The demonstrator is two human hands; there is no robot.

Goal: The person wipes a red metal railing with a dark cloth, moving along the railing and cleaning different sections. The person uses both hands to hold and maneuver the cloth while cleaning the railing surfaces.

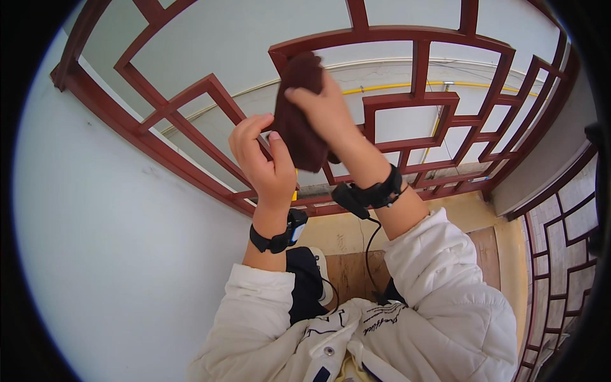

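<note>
A dark brown cloth (299,121) hangs folded in my right hand (321,105), gripped with the thumb on its near face. It lies in front of the dark red lattice railing (391,35), covering part of a corner of the bars. My left hand (259,153) is raised just left of the cloth, with fingers curved and the thumb apart from them. Nothing shows between its fingers. The left fingertips come close to the cloth's left edge; whether they touch it I cannot tell. Black bands with small devices sit on both wrists.
A pale wall (121,242) rises close on my left. Beyond the railing runs a yellow pipe (382,86) along a white wall. Brown floor tiles (356,274) and a shoe (323,280) show below. Another dark lattice (554,274) stands at right. A black cable (368,254) hangs between my arms.
</note>
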